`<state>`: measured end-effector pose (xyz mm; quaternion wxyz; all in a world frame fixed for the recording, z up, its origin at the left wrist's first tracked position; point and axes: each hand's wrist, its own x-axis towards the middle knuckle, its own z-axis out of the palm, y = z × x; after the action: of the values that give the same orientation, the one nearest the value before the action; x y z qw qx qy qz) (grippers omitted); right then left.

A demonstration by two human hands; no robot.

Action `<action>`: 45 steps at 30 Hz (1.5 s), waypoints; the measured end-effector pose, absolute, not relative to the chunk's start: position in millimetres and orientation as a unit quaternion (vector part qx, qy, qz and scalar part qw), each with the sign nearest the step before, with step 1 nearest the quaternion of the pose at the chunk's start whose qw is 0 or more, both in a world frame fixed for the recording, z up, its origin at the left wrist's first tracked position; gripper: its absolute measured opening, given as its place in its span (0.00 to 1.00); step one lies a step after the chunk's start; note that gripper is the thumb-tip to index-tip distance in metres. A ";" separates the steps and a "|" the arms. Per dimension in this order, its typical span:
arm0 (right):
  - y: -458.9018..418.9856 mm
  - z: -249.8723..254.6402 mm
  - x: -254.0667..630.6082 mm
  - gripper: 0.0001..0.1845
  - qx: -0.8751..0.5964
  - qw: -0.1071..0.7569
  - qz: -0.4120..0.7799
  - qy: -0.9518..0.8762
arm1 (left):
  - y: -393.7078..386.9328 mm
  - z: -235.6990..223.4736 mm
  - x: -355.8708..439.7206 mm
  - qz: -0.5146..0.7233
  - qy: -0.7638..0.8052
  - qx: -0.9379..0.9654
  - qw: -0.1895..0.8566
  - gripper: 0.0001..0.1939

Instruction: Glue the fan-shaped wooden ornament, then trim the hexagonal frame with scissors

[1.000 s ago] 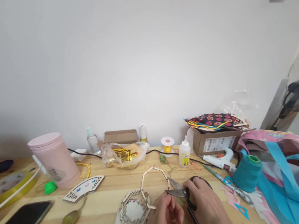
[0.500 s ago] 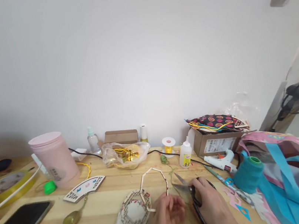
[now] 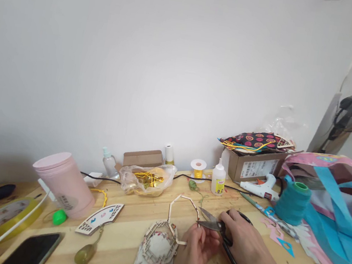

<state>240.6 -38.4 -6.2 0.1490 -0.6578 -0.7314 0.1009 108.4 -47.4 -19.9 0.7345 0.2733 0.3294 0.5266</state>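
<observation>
My left hand (image 3: 194,249) pinches a thin octagonal wooden frame (image 3: 169,212) at its right edge, fingertips together. In my right hand (image 3: 247,244) are black-handled scissors (image 3: 211,224), their blades slightly parted and pointing left. The blade tips lie right by my left fingertips and the frame's edge; whether anything sits between them is too small to tell. Partly behind the frame's lower end, a lattice-patterned octagonal piece (image 3: 156,263) lies on the table. A small green thread bundle (image 3: 192,185) rests beyond the frame, a loose strand trailing from it.
A glue bottle (image 3: 218,180), a yellow spool (image 3: 197,169) and a plastic bag (image 3: 147,180) stand along the back. To the right are a teal thread cone (image 3: 292,203) and a glue gun (image 3: 262,188). At left are a pink tumbler (image 3: 64,186), a phone (image 3: 33,249) and a fan-shaped piece (image 3: 100,218).
The scissors have moved slightly left and down, so the blades now overlap the area at my left fingertips. My left hand still holds the frame, nearly in place. The view has shifted slightly.
</observation>
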 end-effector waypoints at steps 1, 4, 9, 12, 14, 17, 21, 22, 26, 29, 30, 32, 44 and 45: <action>-38.3 -6.3 240.4 0.13 -0.662 0.148 0.100 -0.728 | -47.4 -20.5 108.4 0.524 0.327 0.266 0.740 0.10; -38.1 -6.8 241.1 0.13 -0.669 0.149 0.098 -0.722 | -47.3 -22.7 108.3 0.520 0.304 0.237 0.762 0.11; -38.3 -7.0 243.4 0.10 -0.649 0.163 0.099 -0.737 | -47.1 -21.3 107.3 0.516 0.310 0.248 0.759 0.10; -38.8 -6.4 244.2 0.11 -0.640 0.162 0.102 -0.745 | -47.0 -18.9 106.7 0.513 0.328 0.274 0.745 0.10; -38.9 -6.0 244.3 0.12 -0.640 0.153 0.103 -0.746 | -47.2 -18.0 106.6 0.510 0.335 0.288 0.738 0.10; -38.4 -6.3 243.8 0.12 -0.646 0.145 0.098 -0.743 | -48.2 -17.3 106.9 0.513 0.334 0.294 0.734 0.11; -37.1 -7.9 243.1 0.11 -0.658 0.143 0.090 -0.734 | -49.3 -16.8 108.4 0.525 0.329 0.281 0.733 0.11; -36.9 -8.2 243.1 0.11 -0.661 0.143 0.088 -0.732 | -49.3 -17.0 108.8 0.526 0.329 0.274 0.734 0.11; -37.0 -7.5 242.5 0.11 -0.669 0.143 0.083 -0.724 | -48.6 -17.9 109.0 0.522 0.338 0.273 0.734 0.10; -38.2 -5.9 240.3 0.12 -0.674 0.142 0.080 -0.721 | -47.4 -17.5 106.9 0.521 0.337 0.271 0.736 0.11; -38.5 -5.5 239.4 0.12 -0.676 0.141 0.078 -0.719 | -47.1 -17.4 106.0 0.517 0.332 0.267 0.743 0.11; -37.9 -5.1 238.7 0.14 -0.680 0.139 0.074 -0.716 | -47.0 -17.6 105.2 0.509 0.323 0.260 0.754 0.10; -32.8 -5.3 258.6 0.15 -0.706 0.159 0.065 -0.687 | -56.0 -19.9 112.6 0.540 0.339 0.364 0.679 0.15; -34.8 -5.1 254.8 0.16 -0.697 0.160 0.066 -0.696 | -54.1 -19.5 110.2 0.540 0.352 0.371 0.668 0.15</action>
<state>254.8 -34.8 -5.1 0.1604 -0.6966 -0.6961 0.0665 110.2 -54.1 -19.5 0.6684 0.3710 0.3521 0.5401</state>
